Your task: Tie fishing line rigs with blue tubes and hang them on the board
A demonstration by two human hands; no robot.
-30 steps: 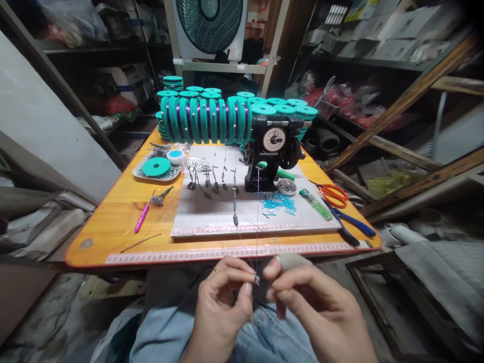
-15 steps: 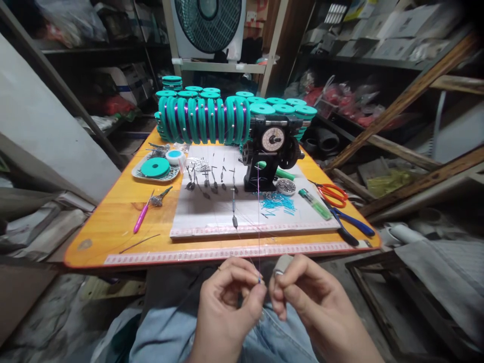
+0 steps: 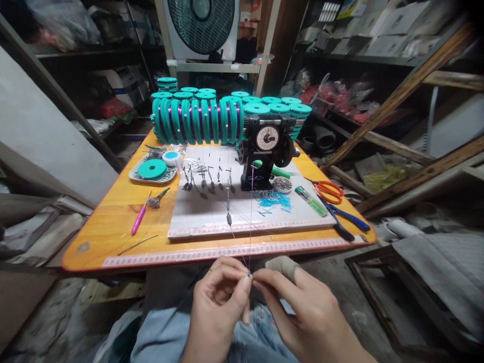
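Below the table's front edge, my left hand (image 3: 223, 302) pinches a thin fishing line (image 3: 251, 222) between thumb and forefinger, with a tiny dark-blue knot or bit at the fingertips. My right hand (image 3: 302, 307), a beige wrap on one finger, is closed in a pinch at the same spot, its tips against the left ones. The line runs up to the black winding machine with a dial (image 3: 267, 138), looking purple near it. A second strand leads from my fingers to a dark sinker (image 3: 229, 219) on the white board (image 3: 212, 206).
Teal foam spools (image 3: 198, 121) wound with purple line stand behind. Several sinkers hang over the board. Blue tubing bits (image 3: 274, 201), a dish of metal beads (image 3: 282, 184), orange scissors (image 3: 328, 191) and blue pliers (image 3: 350, 219) lie right; a tray (image 3: 132, 174) and pink-handled tool (image 3: 138, 220) left.
My right hand has moved left, from apart to touching the left fingertips at the line. The whole view has shifted slightly.
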